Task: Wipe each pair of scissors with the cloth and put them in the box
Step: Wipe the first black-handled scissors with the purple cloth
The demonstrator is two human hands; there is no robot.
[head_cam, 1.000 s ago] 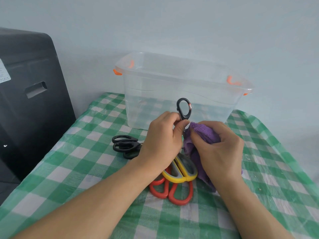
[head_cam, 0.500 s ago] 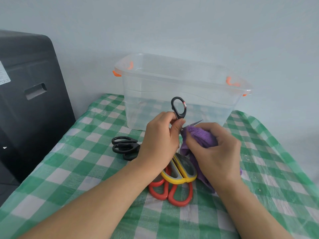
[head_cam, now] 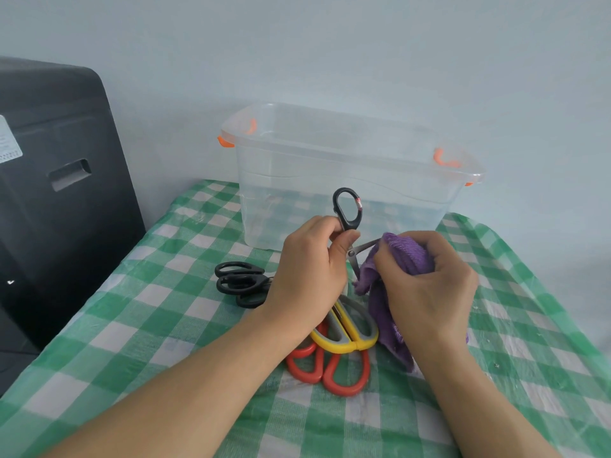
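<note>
While your left hand [head_cam: 307, 272] pinches the black-handled scissors [head_cam: 347, 213] upright by their lower loop, your right hand [head_cam: 426, 285] grips the purple cloth [head_cam: 408, 252] bunched around the parted blades — just in front of the clear box [head_cam: 347, 173]. Yellow scissors [head_cam: 350, 328], red scissors [head_cam: 330, 371] and another black pair [head_cam: 239, 282] lie on the tabletop [head_cam: 148, 325].

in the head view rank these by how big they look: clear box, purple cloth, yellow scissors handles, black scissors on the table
1. clear box
2. purple cloth, partly hidden by the right hand
3. yellow scissors handles and black scissors on the table: look alike, both partly hidden, so unranked
</note>
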